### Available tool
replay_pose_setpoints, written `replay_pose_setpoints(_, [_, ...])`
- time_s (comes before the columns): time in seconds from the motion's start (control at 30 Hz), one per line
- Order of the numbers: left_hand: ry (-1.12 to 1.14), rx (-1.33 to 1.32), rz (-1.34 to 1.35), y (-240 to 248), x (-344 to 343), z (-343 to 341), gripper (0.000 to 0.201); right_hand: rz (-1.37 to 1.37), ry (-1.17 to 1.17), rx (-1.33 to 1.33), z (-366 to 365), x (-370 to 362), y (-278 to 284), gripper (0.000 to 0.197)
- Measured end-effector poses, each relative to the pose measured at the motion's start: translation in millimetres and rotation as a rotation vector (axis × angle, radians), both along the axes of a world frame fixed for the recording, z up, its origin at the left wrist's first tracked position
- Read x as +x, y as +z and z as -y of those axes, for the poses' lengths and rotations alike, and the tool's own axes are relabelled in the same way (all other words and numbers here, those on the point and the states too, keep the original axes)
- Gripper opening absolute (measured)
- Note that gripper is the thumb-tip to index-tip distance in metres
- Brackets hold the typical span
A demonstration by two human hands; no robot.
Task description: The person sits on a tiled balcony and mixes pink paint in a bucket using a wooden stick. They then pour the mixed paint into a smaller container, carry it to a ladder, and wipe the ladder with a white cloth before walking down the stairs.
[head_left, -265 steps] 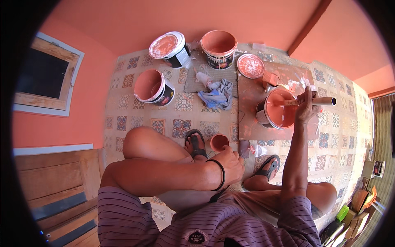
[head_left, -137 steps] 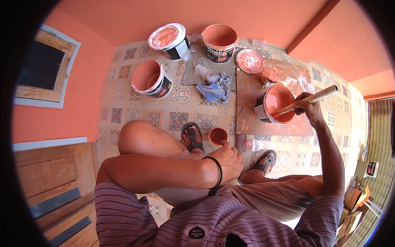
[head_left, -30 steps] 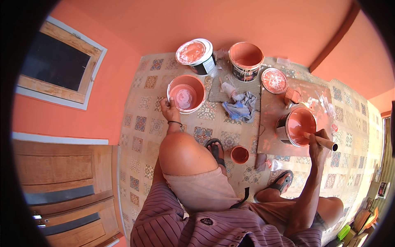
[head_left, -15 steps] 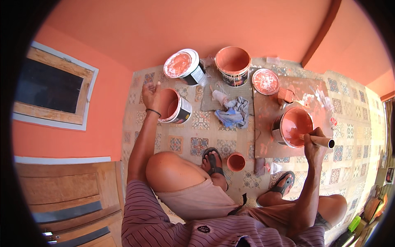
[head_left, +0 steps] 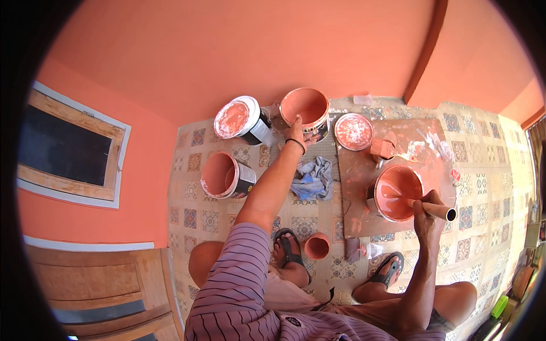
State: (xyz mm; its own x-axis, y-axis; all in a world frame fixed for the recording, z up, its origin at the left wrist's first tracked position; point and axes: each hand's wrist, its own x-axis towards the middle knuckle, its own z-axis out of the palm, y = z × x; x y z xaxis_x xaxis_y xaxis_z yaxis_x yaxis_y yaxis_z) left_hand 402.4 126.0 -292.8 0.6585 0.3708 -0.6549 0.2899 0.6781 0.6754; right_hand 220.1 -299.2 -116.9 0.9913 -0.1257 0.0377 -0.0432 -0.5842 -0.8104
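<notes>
My left hand (head_left: 301,135) is at the near rim of a paint bucket (head_left: 304,101) by the wall; one digit lies over the rim, the other fingers against the outside. My right hand (head_left: 429,219) is closed around a light brown stick (head_left: 438,210) with a hollow-looking end. The stick's lower end dips into orange paint in a second bucket (head_left: 396,193). A wide paintbrush (head_left: 384,149) coated in orange rests beyond that bucket. Left of my left forearm, an orange-coated bucket (head_left: 219,175) leans with its mouth toward the left.
A lidded bucket (head_left: 238,119) stands tilted near the wall. A paint-smeared lid (head_left: 354,132) lies by the stained board (head_left: 364,221). Crumpled blue-grey rags (head_left: 314,179) are on the tiled floor. A small orange pot (head_left: 317,246) stands between my feet, near a wooden door (head_left: 96,278).
My left hand has moved right from the leaning bucket to the rim of the bucket by the wall. My right hand still holds the stick in the paint. The view has shifted slightly.
</notes>
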Motion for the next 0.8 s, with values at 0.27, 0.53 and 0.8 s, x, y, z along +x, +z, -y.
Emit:
replay_pose_setpoints(0.27, [0.159, 0.207, 0.093, -25.8, 13.2, -0.1, 0.048, -0.089, 0.017, 0.192, -8.2, -5.3, -1.3, 0.016])
replay_pose_setpoints(0.53, [-0.011, 0.532, 0.157, 4.5, -26.7, 4.4, 0.030, 0.047, 0.057, -0.025, 5.2, 3.5, -3.8, 0.022])
replay_pose_setpoints(0.8, [-0.006, 0.974, 0.263, -17.6, -50.3, 9.6, 0.025, -0.033, 0.068, 0.218, -1.7, -10.4, -11.5, 0.024])
